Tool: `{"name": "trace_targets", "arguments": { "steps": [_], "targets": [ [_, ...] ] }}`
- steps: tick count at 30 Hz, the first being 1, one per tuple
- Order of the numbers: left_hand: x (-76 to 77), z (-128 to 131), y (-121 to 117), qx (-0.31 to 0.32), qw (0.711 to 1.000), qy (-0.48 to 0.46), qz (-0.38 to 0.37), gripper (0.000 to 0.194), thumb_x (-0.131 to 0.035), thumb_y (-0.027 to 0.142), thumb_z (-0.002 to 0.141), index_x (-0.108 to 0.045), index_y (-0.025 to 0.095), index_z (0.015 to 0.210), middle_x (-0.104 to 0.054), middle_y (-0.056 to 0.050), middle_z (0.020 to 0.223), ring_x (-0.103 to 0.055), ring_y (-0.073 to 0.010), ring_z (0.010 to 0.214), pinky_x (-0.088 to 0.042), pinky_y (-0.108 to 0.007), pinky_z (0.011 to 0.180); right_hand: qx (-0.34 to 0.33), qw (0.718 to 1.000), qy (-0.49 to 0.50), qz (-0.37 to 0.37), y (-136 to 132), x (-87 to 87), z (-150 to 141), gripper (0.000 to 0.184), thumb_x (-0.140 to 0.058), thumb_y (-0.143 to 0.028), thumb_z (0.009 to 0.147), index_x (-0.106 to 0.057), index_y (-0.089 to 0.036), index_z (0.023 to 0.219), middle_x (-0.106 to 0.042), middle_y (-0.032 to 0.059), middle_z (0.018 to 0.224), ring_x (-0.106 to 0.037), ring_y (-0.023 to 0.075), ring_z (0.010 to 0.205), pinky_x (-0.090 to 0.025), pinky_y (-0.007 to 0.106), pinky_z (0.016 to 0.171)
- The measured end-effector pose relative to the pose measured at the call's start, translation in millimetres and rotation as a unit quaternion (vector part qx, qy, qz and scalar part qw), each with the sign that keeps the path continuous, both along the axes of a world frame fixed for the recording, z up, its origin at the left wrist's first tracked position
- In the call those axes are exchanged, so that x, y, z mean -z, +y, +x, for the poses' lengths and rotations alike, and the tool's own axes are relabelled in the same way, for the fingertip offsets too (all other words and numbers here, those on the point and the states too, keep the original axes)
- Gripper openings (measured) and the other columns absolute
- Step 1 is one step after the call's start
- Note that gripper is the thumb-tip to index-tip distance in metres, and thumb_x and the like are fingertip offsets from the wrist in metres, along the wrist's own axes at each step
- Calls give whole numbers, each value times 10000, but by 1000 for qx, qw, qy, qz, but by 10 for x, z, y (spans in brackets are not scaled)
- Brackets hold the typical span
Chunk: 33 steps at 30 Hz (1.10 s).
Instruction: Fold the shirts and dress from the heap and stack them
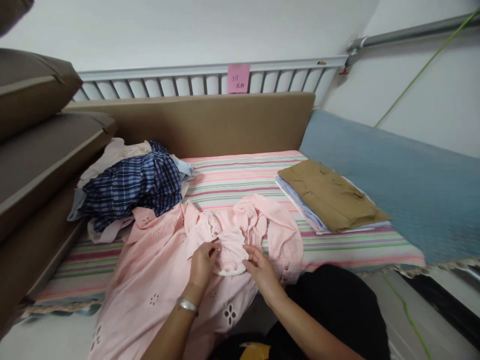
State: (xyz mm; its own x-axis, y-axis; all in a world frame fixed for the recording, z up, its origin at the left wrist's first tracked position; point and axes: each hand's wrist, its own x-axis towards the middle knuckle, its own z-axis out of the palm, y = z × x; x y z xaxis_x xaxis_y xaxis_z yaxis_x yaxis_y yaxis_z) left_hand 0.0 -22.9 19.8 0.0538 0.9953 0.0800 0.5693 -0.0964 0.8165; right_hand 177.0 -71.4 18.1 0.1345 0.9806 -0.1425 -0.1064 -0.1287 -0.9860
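The pink shirt (pixel 146 272) sits on the striped sheet (pixel 240 172), its lacy part (pixel 231 252) pinched by the left hand (pixel 202 262) and touched by the right hand (pixel 263 272), whose grip I can't tell, maybe so it lies flat

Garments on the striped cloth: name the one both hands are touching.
The pink garment with flower-shaped cutouts, touched by the left hand and right hand. The blue plaid garment lies crumpled to its left; the brown garment lies folded to its right.
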Motion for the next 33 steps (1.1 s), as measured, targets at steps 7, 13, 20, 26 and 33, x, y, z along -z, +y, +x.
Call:
{"name": "trace_targets", "arguments": {
  "steps": [7,13,20,26,33],
  "targets": [
    [135,-108,-18,12,994,-100,-31,104,-596,240,716,-675,183,750,-694,-39,779,-630,-165,747,-482,-277,723,12,1000,-10,-25,5,67,-18,355,-617,-248,648,-613,-214,1002,-534,-32,661,-483,133,619,-369,260,590],
    [121,-119,-5,22,989,-139,-52,120,-628,285,701,-692,184,687,-674,-35,738,-607,-161,701,-464,-272,682,11,999,22,-44,27,91,-15,352,-617,-227,644,-611,-206,995,-567,-16,696,-482,125,605,-365,250,562],
    [70,-125,59,5,962,-214,-167,156,-667,284,631,-667,150,710,-601,11,547,-511,-99,455,-392,-223,470,4,997,35,-62,54,125,8,365,-620,-222,631,-602,-201,995,-526,-34,675,-476,120,617,-391,255,587],
    [-93,-189,93,32,931,-264,-249,264,-696,325,620,-619,154,805,-545,52,541,-458,-56,406,-276,-178,400,-9,996,45,-78,58,119,31,367,-625,-239,636,-599,-205,1001,-528,-33,688,-492,122,625,-408,269,614],
    [-73,-218,60,61,910,-327,-246,375,-708,304,636,-554,171,951,-569,52,656,-515,-55,473,-336,-186,466,-21,995,57,-84,59,124,44,372,-632,-261,635,-587,-212,1001,-549,-27,705,-513,132,638,-422,282,635]
  ]
}}
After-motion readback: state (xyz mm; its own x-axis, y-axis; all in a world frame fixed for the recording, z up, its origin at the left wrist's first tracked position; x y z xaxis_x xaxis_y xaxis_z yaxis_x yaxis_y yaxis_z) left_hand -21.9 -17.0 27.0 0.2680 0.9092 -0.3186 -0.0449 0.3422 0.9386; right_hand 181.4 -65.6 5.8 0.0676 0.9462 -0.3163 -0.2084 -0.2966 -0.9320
